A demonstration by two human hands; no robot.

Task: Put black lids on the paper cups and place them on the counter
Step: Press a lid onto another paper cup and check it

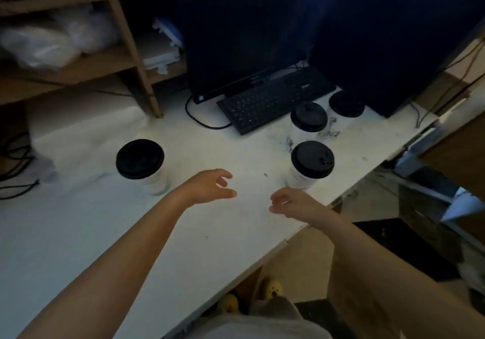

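Several white paper cups with black lids stand on the white counter (pixel 105 233). One lidded cup (pixel 141 163) stands alone at the left. A second lidded cup (pixel 311 164) stands at the right near the counter's edge, with a third (pixel 308 119) behind it and one more (pixel 346 105) farther back. My left hand (pixel 210 185) hovers over the counter, fingers apart and holding nothing, just right of the left cup. My right hand (pixel 294 203) is also open and holds nothing, just in front of the near right cup.
A black keyboard (pixel 270 100) and a dark monitor (pixel 244 31) sit behind the cups. Wooden shelves (pixel 126 58) with plastic bags stand at the back left. Cables (pixel 15 170) lie at the far left. The counter's edge runs diagonally at the right, above the floor.
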